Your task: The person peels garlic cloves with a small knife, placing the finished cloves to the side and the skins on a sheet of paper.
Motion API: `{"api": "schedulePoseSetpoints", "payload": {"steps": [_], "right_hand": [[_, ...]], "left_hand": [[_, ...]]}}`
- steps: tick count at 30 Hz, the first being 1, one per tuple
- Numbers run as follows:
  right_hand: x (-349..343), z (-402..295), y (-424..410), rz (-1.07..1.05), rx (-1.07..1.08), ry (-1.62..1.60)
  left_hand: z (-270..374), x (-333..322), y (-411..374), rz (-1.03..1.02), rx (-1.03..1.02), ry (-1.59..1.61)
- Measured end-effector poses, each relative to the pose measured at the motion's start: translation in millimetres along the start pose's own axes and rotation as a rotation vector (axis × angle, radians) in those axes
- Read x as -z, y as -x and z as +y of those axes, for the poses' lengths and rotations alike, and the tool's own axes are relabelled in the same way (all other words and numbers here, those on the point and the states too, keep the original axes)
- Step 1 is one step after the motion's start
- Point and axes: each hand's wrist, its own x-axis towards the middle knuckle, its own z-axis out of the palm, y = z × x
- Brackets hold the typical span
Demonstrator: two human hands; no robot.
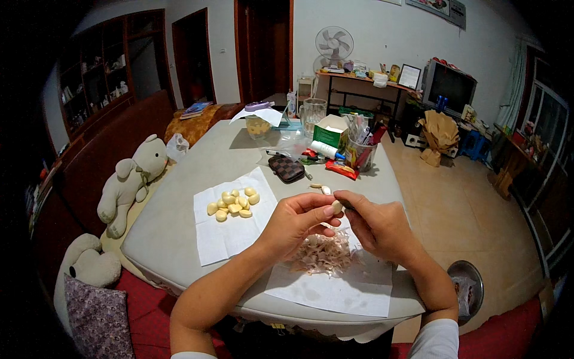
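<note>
A garlic clove (337, 207) is pinched between the thumb and fingers of my left hand (302, 217). My right hand (374, 220) meets it from the right, its thumb and forefinger at the clove's edge; whether they grip it too is hard to tell. Beneath both hands, a heap of papery garlic skins (325, 256) lies on a white paper sheet (332, 294). Several peeled garlic cloves (234, 207) rest in a group on another white paper (224, 244) to the left. Just beyond my fingers are a white clove (326, 190) and a brownish piece (315, 185).
Across the covered table (175, 211) stand a checkered pouch (287, 168), a red snack packet (341, 170), a cup of pens (360, 155), a green box (331, 131), a glass mug (313, 117) and a paper-topped jar (258, 126). A metal basin (479, 287) sits low at right.
</note>
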Motion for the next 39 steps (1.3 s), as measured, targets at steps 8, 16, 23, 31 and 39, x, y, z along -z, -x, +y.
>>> {"api": "schedulePoseSetpoints", "payload": {"steps": [8, 16, 23, 31, 39], "right_hand": [[1.5, -1.9, -0.8, 0.007, 0.015, -0.001], [0.4, -2.1, 1.5, -0.017, 0.014, 0.046], [3.4, -2.7, -0.7, 0.038, 0.033, 0.009], [0.4, 0.6, 1.3, 0.046, 0.041, 0.06], [0.2, -2.3, 1.2, 0.026, 0.03, 0.064]], "left_hand": [[0.8, -0.2, 0.0, 0.001, -0.016, 0.001], [-2.0, 0.3, -0.6, 0.009, -0.028, -0.003], [-1.4, -1.8, 0.5, -0.009, -0.033, -0.007], [-2.6, -1.9, 0.2, -0.005, -0.024, -0.021], [-4.0, -1.9, 0.0, 0.009, -0.032, 0.007]]}}
